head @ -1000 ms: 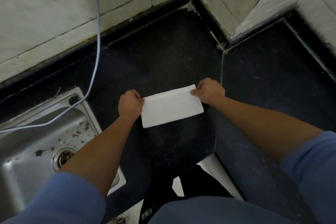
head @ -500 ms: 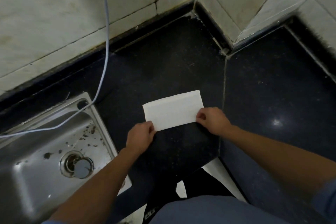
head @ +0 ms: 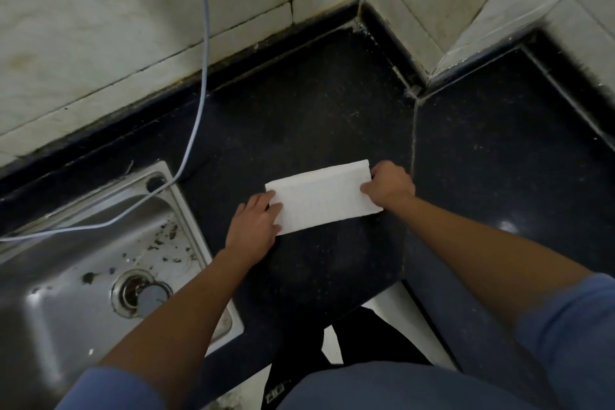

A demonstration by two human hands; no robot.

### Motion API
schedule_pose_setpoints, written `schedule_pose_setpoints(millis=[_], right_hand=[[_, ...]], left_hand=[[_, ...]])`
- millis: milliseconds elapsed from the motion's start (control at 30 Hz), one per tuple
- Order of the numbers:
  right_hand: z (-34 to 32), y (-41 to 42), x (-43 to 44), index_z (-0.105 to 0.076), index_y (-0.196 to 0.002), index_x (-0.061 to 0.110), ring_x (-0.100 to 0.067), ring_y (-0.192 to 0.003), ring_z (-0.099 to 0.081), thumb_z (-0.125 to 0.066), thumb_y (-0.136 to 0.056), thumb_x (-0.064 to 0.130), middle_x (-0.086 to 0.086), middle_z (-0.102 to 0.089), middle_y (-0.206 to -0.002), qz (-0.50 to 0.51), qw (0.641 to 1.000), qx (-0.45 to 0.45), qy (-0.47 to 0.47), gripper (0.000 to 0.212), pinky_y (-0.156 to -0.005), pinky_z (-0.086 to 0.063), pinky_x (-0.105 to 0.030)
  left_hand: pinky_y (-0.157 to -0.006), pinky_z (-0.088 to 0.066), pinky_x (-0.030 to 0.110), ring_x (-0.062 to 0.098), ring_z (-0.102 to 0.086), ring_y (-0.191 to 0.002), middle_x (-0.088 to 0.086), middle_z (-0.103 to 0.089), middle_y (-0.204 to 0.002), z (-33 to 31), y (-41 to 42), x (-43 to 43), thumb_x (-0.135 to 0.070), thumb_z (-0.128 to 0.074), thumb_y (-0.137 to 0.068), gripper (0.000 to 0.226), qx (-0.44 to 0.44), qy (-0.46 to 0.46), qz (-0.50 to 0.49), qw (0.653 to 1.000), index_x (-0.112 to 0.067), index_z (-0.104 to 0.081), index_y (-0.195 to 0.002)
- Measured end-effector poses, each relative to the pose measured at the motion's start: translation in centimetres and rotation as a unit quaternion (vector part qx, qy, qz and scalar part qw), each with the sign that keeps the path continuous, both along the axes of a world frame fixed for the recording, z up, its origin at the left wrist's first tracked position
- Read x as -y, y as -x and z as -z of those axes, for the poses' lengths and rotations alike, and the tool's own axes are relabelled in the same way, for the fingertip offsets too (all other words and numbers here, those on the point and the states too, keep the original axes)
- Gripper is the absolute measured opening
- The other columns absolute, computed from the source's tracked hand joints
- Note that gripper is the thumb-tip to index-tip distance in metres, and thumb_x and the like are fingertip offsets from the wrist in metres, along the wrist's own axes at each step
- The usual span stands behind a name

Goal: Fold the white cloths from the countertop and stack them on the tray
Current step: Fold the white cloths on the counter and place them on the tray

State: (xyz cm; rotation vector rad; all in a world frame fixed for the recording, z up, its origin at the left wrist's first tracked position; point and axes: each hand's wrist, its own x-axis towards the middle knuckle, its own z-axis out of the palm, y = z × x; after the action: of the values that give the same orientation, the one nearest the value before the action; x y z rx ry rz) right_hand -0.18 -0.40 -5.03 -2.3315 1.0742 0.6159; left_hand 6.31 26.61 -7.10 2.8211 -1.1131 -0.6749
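Fold just made, white cloth (head: pixel 324 200) lies doubled on the dark countertop (head: pixel 299 110); left hand (head: pixel 256 223), shifted to one end, presses with flat fingers, right hand (head: pixel 389 185) pinches the other. Tray out of view, stacking likely awaits.

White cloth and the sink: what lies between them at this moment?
In the head view, only the left hand, touching the white cloth, and bare dark countertop up to the sink.

Both forearms reach forward, the left hand (head: pixel 256 225) flat, the right hand (head: pixel 390 185) pinching the white cloth (head: pixel 324 201) with curled fingers.
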Motion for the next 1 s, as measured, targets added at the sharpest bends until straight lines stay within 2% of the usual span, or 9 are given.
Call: schedule_pose_setpoints(millis=[100,233,333,433,567,733,900,1000], right_hand=[[-0.2,-0.7,0.2,-0.065,-0.097,0.005,-0.024,-0.078,-0.059,-0.067,-0.08,0.027,-0.008,-0.062,-0.091,0.088,0.994,0.005,-0.072,0.028,-0.063,-0.046,-0.028],[-0.9,-0.7,0.3,-0.062,-0.087,0.003,-0.029,-0.088,-0.065,-0.069,-0.076,0.017,-0.013,-0.067,-0.098,0.216,0.951,0.068,-0.21,0.019,-0.077,-0.058,-0.04],[-2.6,-0.9,-0.3,-0.062,-0.089,0.004,-0.026,-0.083,-0.064,-0.065,-0.079,0.012,-0.011,-0.066,-0.093,0.228,0.936,0.102,-0.25,0.013,-0.069,-0.055,-0.036],[-3.8,-1.3,-1.9,-0.058,-0.08,0.01,-0.022,-0.075,-0.062,-0.067,-0.078,0.006,-0.008,-0.065,-0.085,0.214,0.931,0.147,-0.257,0.01,-0.061,-0.051,-0.032],[-3.9,-2.4,-5.4,-0.055,-0.072,0.014,-0.02,-0.075,-0.061,-0.073,-0.074,0.005,-0.004,-0.062,-0.079,0.125,0.95,0.189,-0.216,0.02,-0.064,-0.051,-0.031],[-2.8,-4.3,-10.5,-0.056,-0.091,0.018,-0.016,-0.086,-0.057,-0.075,-0.076,0.014,0.0,-0.059,-0.095,-0.006,0.976,0.16,-0.15,0.024,-0.071,-0.044,-0.028],[-0.3,-5.6,-13.8,-0.056,-0.109,0.013,-0.026,-0.101,-0.06,-0.071,-0.08,0.019,-0.009,-0.062,-0.109,-0.056,0.988,0.089,-0.113,0.033,-0.079,-0.049,-0.032],[1.1,-5.5,-14.8,-0.057,-0.111,0.011,-0.024,-0.102,-0.059,-0.074,-0.079,0.022,-0.007,-0.063,-0.11,-0.07,0.987,0.082,-0.121,0.038,-0.082,-0.046,-0.031]], left_hand=[[-0.107,-0.031,0.04,0.023,-0.027,-0.138,0.003,-0.029,-0.154,-0.1,0.1,0.1,-0.03,-0.056,-0.091,0.047,0.001,-0.005,0.001,1.0,-0.018,-0.049,-0.137],[-0.109,-0.028,0.038,0.023,-0.027,-0.137,0.003,-0.029,-0.152,-0.7,-0.1,0.4,-0.031,-0.058,-0.09,0.048,-0.004,-0.01,-0.002,1.0,-0.018,-0.049,-0.136],[-0.106,-0.03,0.037,0.023,-0.033,-0.132,0.003,-0.04,-0.145,-1.3,0.1,-0.3,-0.028,-0.059,-0.09,0.045,-0.002,0.028,-0.035,0.999,-0.017,-0.052,-0.133],[-0.099,-0.034,0.034,0.022,-0.041,-0.123,0.002,-0.05,-0.133,-2.0,0.3,-1.8,-0.027,-0.06,-0.089,0.039,0.007,0.054,-0.075,0.996,-0.018,-0.057,-0.127],[-0.096,-0.04,0.033,0.021,-0.047,-0.115,0.002,-0.055,-0.124,-2.6,0.5,-4.0,-0.028,-0.06,-0.089,0.036,0.003,0.05,-0.12,0.991,-0.019,-0.058,-0.124],[-0.091,-0.045,0.035,0.022,-0.051,-0.108,0.004,-0.059,-0.116,-3.0,1.3,-6.5,-0.024,-0.062,-0.087,0.032,0.002,0.063,-0.153,0.986,-0.016,-0.061,-0.118],[-0.085,-0.047,0.038,0.025,-0.054,-0.103,0.007,-0.06,-0.109,-2.8,2.2,-8.3,-0.021,-0.064,-0.085,0.028,0.002,0.082,-0.171,0.982,-0.012,-0.063,-0.112],[-0.085,-0.048,0.037,0.024,-0.054,-0.104,0.006,-0.059,-0.11,-2.7,2.6,-8.7,-0.021,-0.063,-0.087,0.028,-0.002,0.08,-0.174,0.981,-0.013,-0.062,-0.113]])
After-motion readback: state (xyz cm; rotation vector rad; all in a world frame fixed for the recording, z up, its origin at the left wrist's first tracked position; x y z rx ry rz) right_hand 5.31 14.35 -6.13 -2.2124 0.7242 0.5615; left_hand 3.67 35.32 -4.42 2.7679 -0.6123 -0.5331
